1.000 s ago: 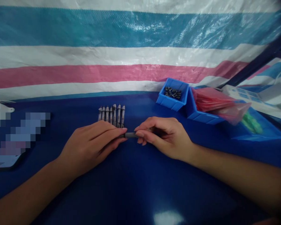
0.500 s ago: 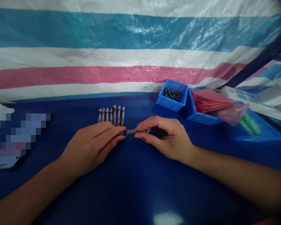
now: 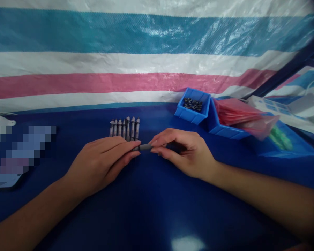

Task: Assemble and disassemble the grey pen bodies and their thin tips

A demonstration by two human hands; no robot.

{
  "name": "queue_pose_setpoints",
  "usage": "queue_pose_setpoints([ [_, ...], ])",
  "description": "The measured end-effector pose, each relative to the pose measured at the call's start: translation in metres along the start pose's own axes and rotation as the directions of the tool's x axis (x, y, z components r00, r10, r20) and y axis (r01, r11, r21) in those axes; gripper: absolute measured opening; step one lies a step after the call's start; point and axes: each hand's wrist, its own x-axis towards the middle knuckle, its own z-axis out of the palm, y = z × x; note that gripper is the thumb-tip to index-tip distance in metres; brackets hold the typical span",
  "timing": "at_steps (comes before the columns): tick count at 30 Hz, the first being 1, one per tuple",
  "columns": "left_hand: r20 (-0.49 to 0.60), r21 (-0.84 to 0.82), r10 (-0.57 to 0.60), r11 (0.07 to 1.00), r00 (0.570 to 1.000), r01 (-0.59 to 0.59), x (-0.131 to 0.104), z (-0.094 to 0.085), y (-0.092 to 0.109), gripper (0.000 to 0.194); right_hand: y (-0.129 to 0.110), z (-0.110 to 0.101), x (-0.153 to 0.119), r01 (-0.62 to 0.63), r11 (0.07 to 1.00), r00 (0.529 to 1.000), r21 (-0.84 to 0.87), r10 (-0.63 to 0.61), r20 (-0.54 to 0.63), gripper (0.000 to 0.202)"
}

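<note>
A slim pen (image 3: pixel 146 147) with a grey grip lies level between my two hands. My left hand (image 3: pixel 104 160) pinches its dark left part between thumb and fingers. At its right end, my right hand (image 3: pixel 187 150) holds the tip between thumb and forefinger, and the fingertips cover most of that end. Just beyond my left hand, several clear pens (image 3: pixel 124 128) lie side by side in a row, their tips pointing away from me and their lower parts hidden by the hand.
On the blue table (image 3: pixel 146 209), a blue bin (image 3: pixel 192 113) of small black parts stands back right. Beside it sits a bin (image 3: pixel 229 130) with red plastic bags (image 3: pixel 238 111), then a green bundle (image 3: pixel 281 137). A blurred-out flat object (image 3: pixel 23 157) lies left. Striped sheeting (image 3: pixel 120 82) hangs behind.
The fingers of my right hand have shifted slightly on the pen's end, and the metal tip that showed between them is now mostly hidden. My left hand has hardly moved.
</note>
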Motion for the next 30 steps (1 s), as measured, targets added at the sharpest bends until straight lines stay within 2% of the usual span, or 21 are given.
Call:
queue_pose_setpoints([
  [2,0.004,-0.016,-0.012,1.000,1.000,0.012,0.000,0.000,0.000,0.023,0.000,-0.001,0.001,0.065,0.998,0.998,-0.018,-0.064,0.003,0.008],
  [4,0.000,-0.012,-0.020,1.000,1.000,0.020,0.000,-0.001,0.000,0.023,0.000,0.000,0.000,0.037,0.999,0.999,0.005,-0.037,0.003,0.014],
  [6,-0.010,0.002,-0.020,1.000,1.000,0.020,0.000,-0.001,0.001,0.022,-0.001,0.001,-0.001,-0.062,0.996,0.998,0.068,0.062,0.007,0.020],
  [9,-0.025,0.006,-0.021,1.000,0.999,0.021,0.001,-0.002,0.002,0.022,-0.003,0.002,-0.001,-0.234,0.957,0.972,0.171,0.228,0.052,0.019],
  [13,-0.077,0.022,-0.054,0.998,0.996,0.056,0.003,-0.003,0.004,0.023,0.001,0.001,0.004,-0.336,0.892,0.937,0.302,0.350,0.005,0.023],
  [18,-0.089,0.033,-0.107,0.993,0.990,0.111,0.003,-0.004,0.003,0.020,0.010,0.001,0.009,-0.323,0.850,0.923,0.416,0.379,-0.058,0.021],
  [25,-0.049,-0.063,-0.207,0.977,0.977,0.204,-0.001,-0.005,-0.001,0.032,0.007,0.004,0.007,-0.225,0.872,0.947,0.435,0.301,-0.112,0.014],
  [28,-0.060,-0.071,-0.191,0.980,0.980,0.187,0.001,-0.005,-0.001,0.025,0.006,0.004,0.007,-0.224,0.855,0.948,0.467,0.302,-0.098,0.018],
  [30,-0.085,-0.049,-0.138,0.990,0.987,0.134,0.002,-0.005,-0.001,0.021,0.005,0.004,0.008,-0.265,0.848,0.945,0.459,0.324,-0.054,0.018],
])
